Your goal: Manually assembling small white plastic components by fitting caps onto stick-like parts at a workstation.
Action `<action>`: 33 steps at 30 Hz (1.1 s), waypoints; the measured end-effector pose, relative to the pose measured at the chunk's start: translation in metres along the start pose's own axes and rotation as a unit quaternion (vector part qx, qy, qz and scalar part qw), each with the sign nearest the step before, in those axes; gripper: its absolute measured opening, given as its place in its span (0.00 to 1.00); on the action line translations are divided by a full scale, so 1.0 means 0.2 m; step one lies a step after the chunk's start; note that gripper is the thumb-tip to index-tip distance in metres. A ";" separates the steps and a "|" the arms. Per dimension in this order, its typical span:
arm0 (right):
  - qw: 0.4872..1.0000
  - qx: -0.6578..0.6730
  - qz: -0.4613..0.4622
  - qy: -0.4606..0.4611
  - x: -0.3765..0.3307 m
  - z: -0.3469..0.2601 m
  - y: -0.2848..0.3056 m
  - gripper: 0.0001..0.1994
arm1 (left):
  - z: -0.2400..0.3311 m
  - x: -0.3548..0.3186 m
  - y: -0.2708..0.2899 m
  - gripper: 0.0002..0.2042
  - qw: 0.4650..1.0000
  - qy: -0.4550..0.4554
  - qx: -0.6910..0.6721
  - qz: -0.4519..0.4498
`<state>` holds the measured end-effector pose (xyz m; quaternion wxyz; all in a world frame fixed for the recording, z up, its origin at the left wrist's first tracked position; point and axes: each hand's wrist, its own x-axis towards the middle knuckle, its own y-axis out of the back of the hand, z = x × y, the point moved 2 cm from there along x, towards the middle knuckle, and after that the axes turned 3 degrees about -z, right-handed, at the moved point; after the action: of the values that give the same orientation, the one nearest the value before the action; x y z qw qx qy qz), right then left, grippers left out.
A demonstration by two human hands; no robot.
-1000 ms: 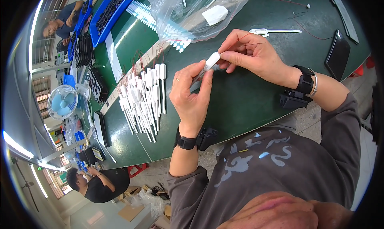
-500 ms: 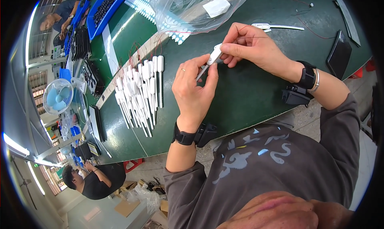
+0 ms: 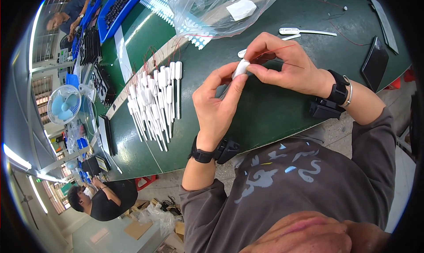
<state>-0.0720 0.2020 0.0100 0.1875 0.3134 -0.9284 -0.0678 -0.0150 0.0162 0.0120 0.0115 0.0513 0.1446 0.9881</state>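
My left hand [image 3: 218, 94] and my right hand [image 3: 278, 63] meet above the green table. Between their thumbs and fingertips is a small white plastic housing [image 3: 241, 70]; my left fingers close on its lower part, my right on its upper end. Most of it is hidden by the fingers. A thin red wire [image 3: 276, 50] runs past my right fingers. Just beyond the right fingertips the rounded end of another white piece [image 3: 241, 53] shows on the table. To the left lies a bunch of white stick-shaped pieces [image 3: 154, 98] with rounded heads and red wires.
More white sticks [image 3: 289, 31] lie beyond my right hand. A clear plastic bag [image 3: 198, 14] and dotted sheets [image 3: 194, 36] are at the back. A dark flat object [image 3: 375, 60] lies far right. Blue tray [image 3: 104, 30], fan [image 3: 64, 105] and two other people are on the left.
My hands have tilted the white housing and drawn together around it, so less of it shows. My right hand has shifted slightly nearer, uncovering the white piece behind it.
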 end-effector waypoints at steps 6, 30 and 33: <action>0.984 0.164 -0.016 -0.059 -0.01 -0.02 -0.02 0.10 | 0.05 -0.03 0.01 0.11 0.984 -0.138 0.097 0.061; 0.989 0.142 -0.020 -0.026 -0.03 -0.03 -0.04 0.09 | 0.08 -0.05 -0.01 0.12 0.977 -0.178 0.111 0.030; 0.990 0.140 -0.016 -0.027 -0.03 -0.03 -0.04 0.09 | 0.09 -0.05 -0.01 0.12 0.978 -0.177 0.109 0.031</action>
<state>-0.0600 0.1993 0.0106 0.1158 0.3495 -0.9283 0.0510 -0.0033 0.0233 0.0270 0.0007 0.2309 0.2455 0.9415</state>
